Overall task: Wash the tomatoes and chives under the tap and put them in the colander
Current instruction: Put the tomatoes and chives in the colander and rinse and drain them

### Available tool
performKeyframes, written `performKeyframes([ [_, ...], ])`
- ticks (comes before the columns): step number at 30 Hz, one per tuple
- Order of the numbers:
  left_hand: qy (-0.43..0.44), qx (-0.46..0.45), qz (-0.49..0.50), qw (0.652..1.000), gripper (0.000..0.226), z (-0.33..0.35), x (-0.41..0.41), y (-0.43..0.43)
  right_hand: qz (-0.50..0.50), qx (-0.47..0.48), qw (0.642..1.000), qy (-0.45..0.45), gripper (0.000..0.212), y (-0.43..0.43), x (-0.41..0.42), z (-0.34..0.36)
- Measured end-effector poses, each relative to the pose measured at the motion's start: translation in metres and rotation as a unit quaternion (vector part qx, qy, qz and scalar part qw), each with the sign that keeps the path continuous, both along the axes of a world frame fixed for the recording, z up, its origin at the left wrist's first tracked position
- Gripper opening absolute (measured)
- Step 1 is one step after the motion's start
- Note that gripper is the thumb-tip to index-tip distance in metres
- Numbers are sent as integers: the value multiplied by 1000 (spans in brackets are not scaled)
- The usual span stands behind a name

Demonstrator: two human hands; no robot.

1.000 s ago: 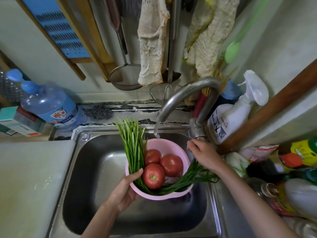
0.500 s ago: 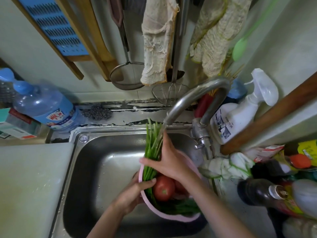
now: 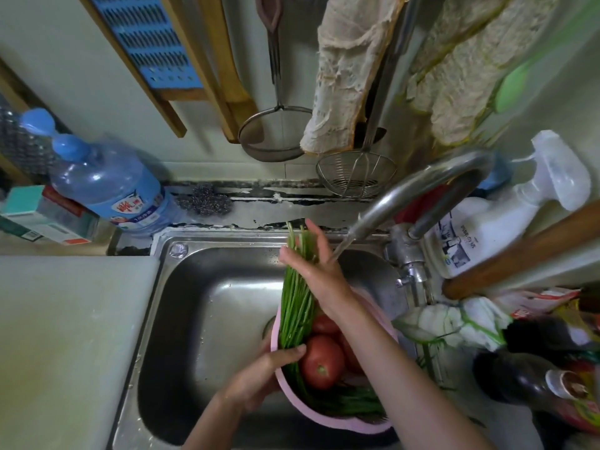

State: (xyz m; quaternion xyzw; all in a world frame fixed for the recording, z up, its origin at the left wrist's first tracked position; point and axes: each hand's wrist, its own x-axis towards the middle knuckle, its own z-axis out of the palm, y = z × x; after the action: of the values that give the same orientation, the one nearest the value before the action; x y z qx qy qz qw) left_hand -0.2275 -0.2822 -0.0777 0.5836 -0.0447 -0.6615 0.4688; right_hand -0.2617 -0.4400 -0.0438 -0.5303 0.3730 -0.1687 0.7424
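L hand [image 3: 259, 373] is nearest, low in the sink [image 3: 211, 319], gripping the near-L rim of the pink colander [image 3: 324, 424]: thumb hooked over the rim and pressing on green stalks, other fingers under the bowl, out of sight. Just R of that thumb, inside the colander, lie the tomatoes [image 3: 321, 362]: one big one w/ stem scar up, a 2nd right behind it, a 3rd mostly hidden under the R forearm. More stalks curl along the colander's near wall. The chives [image 3: 297, 297] run as a bundle from under the L thumb up and away to the R hand [image 3: 313, 267], which holds them partway along, thumb on the bundle's L side, fingers stretched fairly straight along its R side; the tips stick out past those fingers toward the sink's back edge. Water from the tap [image 3: 422, 186] lands at the R edge of the R hand; the spout is just R of it. Further R of that hand: white-green rag [image 3: 454, 323], dark bottle [image 3: 516, 378], white spray bottle [image 3: 480, 235]. Well L of both hands: pale board [image 3: 65, 336]; beyond it a blue water bottle [image 3: 107, 186] and a steel scourer [image 3: 207, 201] on the back ledge. Farthest, on the wall beyond the R hand: wire skimmer [image 3: 357, 178], round strainer [image 3: 276, 138], hanging cloths [image 3: 341, 76].
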Motion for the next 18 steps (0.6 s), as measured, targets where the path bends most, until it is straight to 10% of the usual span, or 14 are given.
performKeyframes([
  [6, 5, -7, -16, 1000, 63, 8, -3, -6, -93, -190, 976, 56, 23, 4, 14, -4],
  [10, 27, -7, 14, 1000, 61, 9, -5, -1, 67, -207, 968, 125, 63, -1, -20, 16],
  [14, 75, -22, 64, 995, 44, 10, 0, 1, 151, -477, 836, 224, 61, 22, -80, 0],
  [18, 35, -37, 70, 996, 41, 13, 0, -4, 240, -483, 749, 384, 74, 41, -78, -19],
])
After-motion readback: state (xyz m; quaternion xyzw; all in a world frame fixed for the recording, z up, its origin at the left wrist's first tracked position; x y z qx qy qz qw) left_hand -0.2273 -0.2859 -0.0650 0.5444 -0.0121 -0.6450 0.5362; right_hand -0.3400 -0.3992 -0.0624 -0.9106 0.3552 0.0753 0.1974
